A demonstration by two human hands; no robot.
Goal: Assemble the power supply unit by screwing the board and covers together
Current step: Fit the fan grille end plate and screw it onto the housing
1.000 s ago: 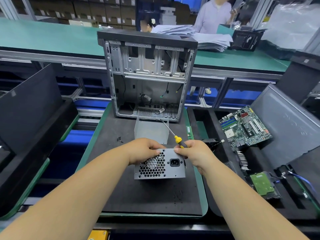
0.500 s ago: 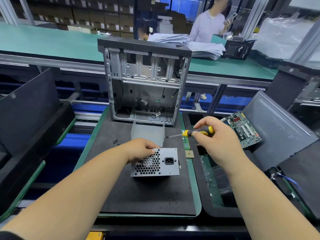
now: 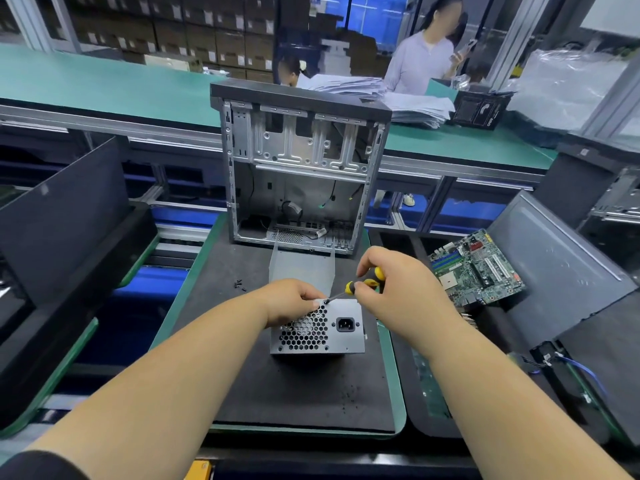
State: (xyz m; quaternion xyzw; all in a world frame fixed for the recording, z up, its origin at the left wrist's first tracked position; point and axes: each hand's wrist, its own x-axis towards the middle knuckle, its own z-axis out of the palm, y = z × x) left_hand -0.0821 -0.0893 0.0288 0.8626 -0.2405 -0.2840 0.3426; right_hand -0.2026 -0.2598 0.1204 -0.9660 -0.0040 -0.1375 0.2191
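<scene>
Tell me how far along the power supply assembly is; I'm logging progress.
Done: the power supply unit looks closed up and stands on the mat. In hand: the left hand steadies it while the right hand sets the screwdriver at its top edge. Left: loose screws lie on the mat; how many are still needed can't be told.

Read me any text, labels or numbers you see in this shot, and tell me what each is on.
None reads clearly.
Black box on the far green bench: white print, too blurred to read.
Green motherboard on the right: markings too small to read.
Brown cartons on the back shelves: white labels, unreadable.
Grey metal power supply unit: no print visible.
</scene>
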